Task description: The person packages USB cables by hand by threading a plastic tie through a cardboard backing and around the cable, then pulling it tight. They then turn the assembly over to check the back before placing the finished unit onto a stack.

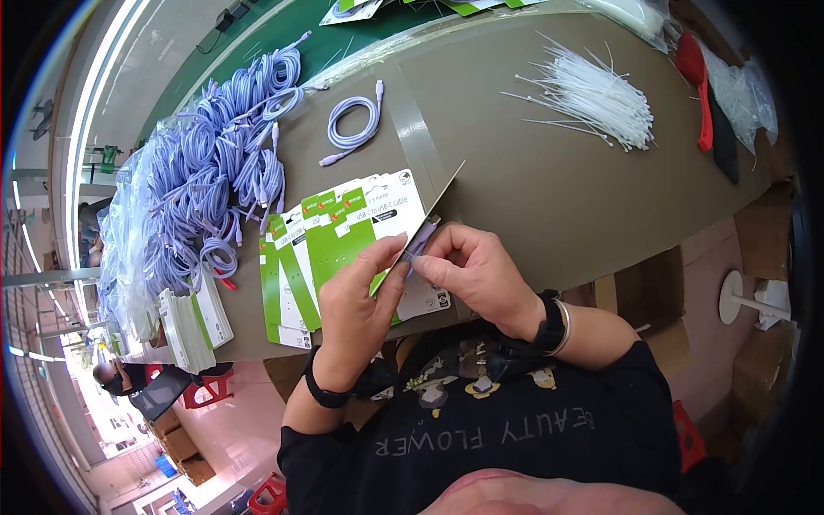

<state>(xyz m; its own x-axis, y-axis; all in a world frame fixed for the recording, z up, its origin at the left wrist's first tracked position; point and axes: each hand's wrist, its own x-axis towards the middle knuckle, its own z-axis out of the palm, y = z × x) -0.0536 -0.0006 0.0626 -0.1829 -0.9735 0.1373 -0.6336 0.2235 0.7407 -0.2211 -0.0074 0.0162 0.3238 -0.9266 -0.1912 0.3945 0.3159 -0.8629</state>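
Note:
My left hand (362, 287) grips a cardboard packaging card (445, 190) between thumb and fingers, and the card is turned nearly edge-on to me. Against the card's right face lies a lavender USB cable (419, 240), mostly hidden by my fingers. My right hand (482, 273) is closed, its thumb and fingertips pinching at that cable. Under and beside my left hand, several green-and-white cards (330, 236) printed "USB-C to USB-C cable" lie fanned out. Beyond them a single coiled lavender cable (354, 129) rests on the table.
A big heap of lavender cables (210, 146), partly in clear plastic, fills the left side. White cable ties (601, 99) are piled at the back right. Scissors with red handles (693, 77) lie by a plastic bag at the far right. A stack of cards (184, 330) stands at the left front edge.

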